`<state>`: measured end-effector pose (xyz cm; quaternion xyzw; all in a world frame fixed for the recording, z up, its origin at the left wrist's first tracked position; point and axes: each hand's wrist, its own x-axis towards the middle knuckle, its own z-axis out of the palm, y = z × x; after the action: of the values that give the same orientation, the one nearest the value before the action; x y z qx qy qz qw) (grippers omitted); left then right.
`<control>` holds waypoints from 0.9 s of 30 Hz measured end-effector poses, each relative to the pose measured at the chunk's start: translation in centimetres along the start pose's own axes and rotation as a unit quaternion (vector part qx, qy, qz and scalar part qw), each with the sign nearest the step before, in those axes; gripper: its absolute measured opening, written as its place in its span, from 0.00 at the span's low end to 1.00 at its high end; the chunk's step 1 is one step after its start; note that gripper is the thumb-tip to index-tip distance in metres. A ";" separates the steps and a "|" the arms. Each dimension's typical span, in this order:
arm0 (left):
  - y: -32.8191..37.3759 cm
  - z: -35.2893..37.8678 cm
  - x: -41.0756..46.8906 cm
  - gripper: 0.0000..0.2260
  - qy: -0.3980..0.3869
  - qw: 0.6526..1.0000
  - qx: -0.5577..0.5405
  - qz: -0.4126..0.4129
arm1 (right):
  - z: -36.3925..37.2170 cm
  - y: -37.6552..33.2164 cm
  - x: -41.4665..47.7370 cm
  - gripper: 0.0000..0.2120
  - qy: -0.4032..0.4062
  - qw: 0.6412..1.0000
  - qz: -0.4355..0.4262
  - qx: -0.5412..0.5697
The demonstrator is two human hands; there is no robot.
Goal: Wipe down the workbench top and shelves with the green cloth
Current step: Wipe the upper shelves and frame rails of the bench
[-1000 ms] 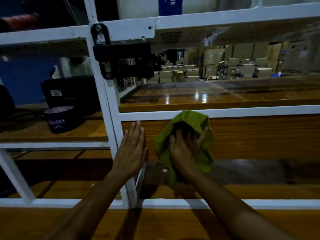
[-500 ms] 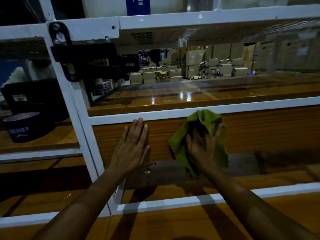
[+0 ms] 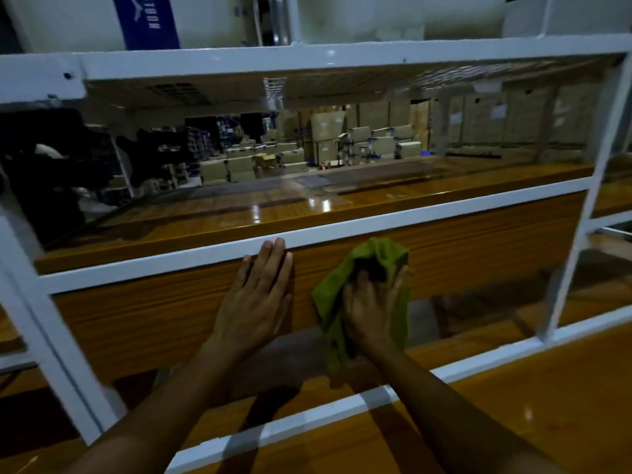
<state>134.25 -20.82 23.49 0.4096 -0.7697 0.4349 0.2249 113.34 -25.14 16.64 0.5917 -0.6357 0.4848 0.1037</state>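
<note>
Head camera is looking down and forward at a white metal-framed workbench, with both bare forearms reaching in from the bottom edge. The left hand is lying flat against the upright wooden panel under a shelf, its fingers straight and close together, holding nothing; the fingertips are reaching up to the white front rail that is running along the shelf edge. Just to its right, apart from it, the right hand is pressing the green cloth against the same panel with spread, mostly straight fingers rather than clutching it. The cloth is bunching up above the fingertips, one fold is draping over them, and the rest is hanging down past the wrist below the panel's lower edge. Above the rail, the glossy wooden shelf is reflecting small spots of light. A white upright post is closing the bay on the right. Nearest the camera, the orange-brown workbench top is filling the lower right corner behind another white rail. Through the open shelf bay, stacked cardboard boxes are showing far behind. At the top left, a blue label with white lettering is hanging on something pale; the lettering is too blurred to read in full.
</note>
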 end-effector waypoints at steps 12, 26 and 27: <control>3.7 1.1 2.8 0.29 0.045 0.999 -0.010 -0.027 | -1.5 0.9 2.2 0.23 0.105 0.990 -0.092 -0.008; 5.0 0.5 5.3 0.27 0.023 1.000 0.000 0.012 | -4.5 3.7 8.6 0.36 0.182 0.947 0.256 0.072; 5.4 0.5 5.6 0.27 0.023 1.000 0.001 0.016 | -4.7 3.2 9.1 0.34 0.182 0.954 0.230 0.055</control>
<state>126.64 -22.19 24.57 0.3872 -0.7707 0.4482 0.2349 106.03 -28.15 23.84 0.3357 -0.6975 0.6291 0.0708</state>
